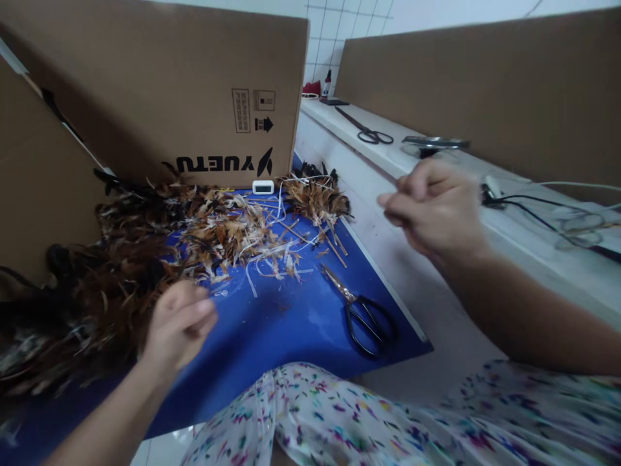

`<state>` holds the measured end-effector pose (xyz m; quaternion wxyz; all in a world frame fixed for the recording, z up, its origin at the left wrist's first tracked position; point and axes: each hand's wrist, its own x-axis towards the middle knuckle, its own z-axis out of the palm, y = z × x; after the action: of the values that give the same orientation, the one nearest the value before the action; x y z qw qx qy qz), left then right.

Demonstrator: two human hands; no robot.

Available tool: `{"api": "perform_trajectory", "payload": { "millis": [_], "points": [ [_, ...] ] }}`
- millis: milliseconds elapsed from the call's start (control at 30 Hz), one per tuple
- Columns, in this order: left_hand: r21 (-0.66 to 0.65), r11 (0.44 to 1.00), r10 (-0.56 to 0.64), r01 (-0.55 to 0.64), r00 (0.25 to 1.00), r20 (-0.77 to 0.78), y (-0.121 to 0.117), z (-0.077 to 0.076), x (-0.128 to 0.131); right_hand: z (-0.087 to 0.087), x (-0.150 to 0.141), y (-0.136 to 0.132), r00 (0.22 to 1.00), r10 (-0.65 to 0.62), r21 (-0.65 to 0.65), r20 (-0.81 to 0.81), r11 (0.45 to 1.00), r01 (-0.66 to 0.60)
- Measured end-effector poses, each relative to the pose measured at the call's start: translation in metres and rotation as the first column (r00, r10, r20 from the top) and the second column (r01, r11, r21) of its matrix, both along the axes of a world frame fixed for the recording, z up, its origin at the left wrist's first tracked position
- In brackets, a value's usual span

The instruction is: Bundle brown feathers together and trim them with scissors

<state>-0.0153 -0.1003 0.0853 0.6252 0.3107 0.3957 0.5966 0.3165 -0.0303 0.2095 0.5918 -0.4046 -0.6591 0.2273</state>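
My left hand [178, 323] is curled closed above the blue table surface [272, 323], beside the brown feathers. Held out to the right, my right hand [434, 207] is pinched closed in front of the white ledge. Both hands are blurred, and I cannot make out anything in their fingers. Black-handled scissors [361, 314] lie on the blue surface between the hands. Loose brown and white feathers [223, 226] are heaped farther back. A bundle of brown feathers [315, 197] with thin sticks lies at the back right, white strips around it.
A large cardboard box [145, 84] closes off the back, another cardboard panel [29, 155] the left. On the white ledge [359, 139] lie long scissors [371, 134], cables [524, 204] and a small bottle [326, 84]. A small white device [263, 187] sits by the box.
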Motion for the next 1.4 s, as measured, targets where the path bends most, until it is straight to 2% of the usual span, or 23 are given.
{"api": "perform_trajectory", "payload": {
  "millis": [67, 133, 167, 233, 300, 367, 433, 500, 567, 667, 767, 867, 933, 1067, 1167, 1333, 1400],
  "points": [
    [0.035, 0.990, -0.136, 0.139, 0.987, -0.082, 0.016, -0.015, 0.020, -0.029, -0.002, 0.014, 0.998, 0.015, -0.172, 0.065, 0.985, -0.003],
    [0.061, 0.960, -0.253, 0.274, 0.937, -0.239, 0.032, -0.034, 0.041, -0.061, -0.003, 0.027, 0.976, 0.007, -0.231, 0.219, 0.972, 0.045],
    [0.077, 0.939, -0.287, 0.334, 0.889, -0.356, 0.039, -0.044, 0.050, -0.076, -0.004, 0.033, 0.952, 0.037, -0.253, 0.303, 0.966, 0.043],
    [0.132, 0.893, -0.277, 0.431, 0.756, -0.593, 0.048, -0.062, 0.063, -0.103, -0.007, 0.044, 0.910, 0.086, -0.282, 0.405, 0.959, 0.035],
    [0.165, 0.858, -0.244, 0.486, 0.669, -0.702, 0.052, -0.077, 0.072, -0.126, -0.013, 0.051, 0.859, 0.121, -0.281, 0.497, 0.959, 0.027],
    [0.190, 0.815, -0.242, 0.548, 0.618, -0.748, 0.052, -0.089, 0.077, -0.144, -0.021, 0.056, 0.787, 0.126, -0.216, 0.603, 0.976, 0.009],
    [0.213, 0.793, -0.225, 0.571, 0.598, -0.769, 0.051, -0.099, 0.082, -0.156, -0.027, 0.063, 0.679, 0.134, -0.132, 0.722, 0.990, -0.056],
    [0.234, 0.788, -0.199, 0.569, 0.595, -0.779, 0.050, -0.108, 0.085, -0.163, -0.031, 0.075, 0.569, 0.105, -0.086, 0.816, 0.995, -0.060],
    [0.252, 0.776, -0.180, 0.579, 0.586, -0.790, 0.049, -0.113, 0.086, -0.167, -0.031, 0.095, 0.485, 0.061, -0.073, 0.872, 0.997, 0.005],
    [0.271, 0.746, -0.177, 0.609, 0.573, -0.801, 0.049, -0.116, 0.085, -0.171, -0.028, 0.133, 0.356, 0.023, -0.066, 0.934, 0.992, 0.111],
    [0.299, 0.720, -0.172, 0.627, 0.579, -0.797, 0.049, -0.117, 0.084, -0.175, -0.026, 0.165, 0.228, 0.034, -0.073, 0.973, 0.983, 0.166],
    [0.313, 0.711, -0.175, 0.630, 0.590, -0.788, 0.050, -0.118, 0.085, -0.180, -0.028, 0.183, 0.033, 0.021, -0.026, 0.999, 0.987, 0.159],
    [0.309, 0.714, -0.190, 0.628, 0.599, -0.778, 0.050, -0.119, 0.086, -0.184, -0.031, 0.190, -0.053, 0.011, -0.004, 0.999, 0.990, 0.143],
    [0.311, 0.711, -0.214, 0.631, 0.615, -0.759, 0.052, -0.119, 0.087, -0.190, -0.036, 0.199, -0.126, 0.025, -0.010, 0.992, 0.993, 0.116],
    [0.319, 0.701, -0.224, 0.638, 0.622, -0.750, 0.052, -0.118, 0.087, -0.192, -0.036, 0.201, -0.150, 0.021, -0.004, 0.988, 0.994, 0.113],
    [0.323, 0.702, -0.235, 0.635, 0.634, -0.737, 0.053, -0.119, 0.087, -0.187, -0.030, 0.195, -0.124, -0.021, 0.043, 0.992, 0.984, 0.175],
    [0.301, 0.710, -0.261, 0.636, 0.635, -0.727, 0.053, -0.119, 0.087, -0.180, -0.026, 0.189, -0.073, -0.065, 0.081, 0.995, 0.968, 0.239]
  ]
}}
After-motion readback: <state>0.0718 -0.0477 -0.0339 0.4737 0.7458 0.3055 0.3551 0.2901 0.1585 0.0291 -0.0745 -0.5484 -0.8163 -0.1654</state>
